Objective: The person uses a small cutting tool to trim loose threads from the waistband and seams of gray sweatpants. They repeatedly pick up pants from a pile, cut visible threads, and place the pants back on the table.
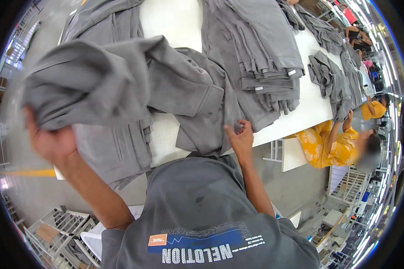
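Closed, by the look of it, around the lower edge of a grey garment (98,85): left grip (51,139), at far left, with fingers hidden in the cloth and blurred. Cannot tell how firmly. Held raised over the left side of the white counter (170,27), bunched and smeared by motion, stretching rightward to a cuff (206,101). Prone to slip or drop in a heap from so few fingers at one edge.

Beneath, a flat grey pile (114,150), hanging past the counter's near edge. Easily dragged off, probably, by a low sweep of the garment.

Below the cuff, more cloth (204,134); cannot tell whether part of the garment or separate. At its right side, right grip (242,141), partly curled, with a gap between thumb and fingertip; cannot tell whether pinching or merely resting. Likely to let the cloth twist or crease under a one-sided pull.

Just beyond, a thick layered stack (265,40) with white tags (292,72). Liable to skew from a snag or bump. Farther right, a loose heap (327,76) and a person in yellow (327,143), well apart from both hands.
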A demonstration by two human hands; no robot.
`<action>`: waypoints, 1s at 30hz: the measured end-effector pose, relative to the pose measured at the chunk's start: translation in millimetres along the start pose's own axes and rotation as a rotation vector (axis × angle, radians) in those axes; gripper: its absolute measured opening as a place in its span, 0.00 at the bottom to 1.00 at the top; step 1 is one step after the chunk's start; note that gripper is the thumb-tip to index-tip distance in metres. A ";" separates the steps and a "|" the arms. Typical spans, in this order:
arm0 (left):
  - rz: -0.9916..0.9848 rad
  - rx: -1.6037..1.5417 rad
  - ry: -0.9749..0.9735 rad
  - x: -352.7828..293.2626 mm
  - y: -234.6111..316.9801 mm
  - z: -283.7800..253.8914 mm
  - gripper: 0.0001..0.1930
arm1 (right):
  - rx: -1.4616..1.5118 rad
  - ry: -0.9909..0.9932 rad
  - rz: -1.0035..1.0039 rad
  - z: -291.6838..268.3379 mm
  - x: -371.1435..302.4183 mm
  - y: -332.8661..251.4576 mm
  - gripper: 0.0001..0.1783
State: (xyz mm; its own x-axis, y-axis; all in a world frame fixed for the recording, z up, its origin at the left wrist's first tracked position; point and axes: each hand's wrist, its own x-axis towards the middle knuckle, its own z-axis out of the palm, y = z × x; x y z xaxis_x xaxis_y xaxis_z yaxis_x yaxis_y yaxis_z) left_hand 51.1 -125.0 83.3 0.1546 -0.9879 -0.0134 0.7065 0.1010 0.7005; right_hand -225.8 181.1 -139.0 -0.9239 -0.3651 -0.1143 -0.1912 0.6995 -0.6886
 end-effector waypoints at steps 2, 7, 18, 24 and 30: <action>0.199 0.019 0.060 -7.7 32.4 11.0 0.26 | -0.231 -0.025 -0.008 8.4 -5.2 8.6 0.23; 0.255 0.042 0.132 -17.1 38.5 14.7 0.26 | 0.287 0.040 -0.022 17.7 0.6 45.8 0.11; 0.278 0.075 -0.100 -12.6 22.6 55.9 0.23 | 1.547 -0.017 -0.408 -186.5 33.2 -177.9 0.16; 0.091 1.071 -0.533 -26.8 -60.8 40.8 0.21 | 1.642 -0.158 -0.373 -194.3 40.6 -237.4 0.15; 0.177 0.977 -1.332 -115.4 -64.6 32.4 0.50 | 1.597 -0.341 -0.114 -138.4 43.7 -268.3 0.14</action>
State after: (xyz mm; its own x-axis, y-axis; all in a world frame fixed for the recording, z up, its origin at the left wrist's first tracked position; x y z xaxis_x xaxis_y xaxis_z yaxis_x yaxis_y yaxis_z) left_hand -34.7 -21.3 62.7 -0.8428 -0.4264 0.3285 -0.0049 0.6164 0.7874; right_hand -260.8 62.6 139.9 -0.7767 -0.6299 -0.0078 0.4675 -0.5681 -0.6773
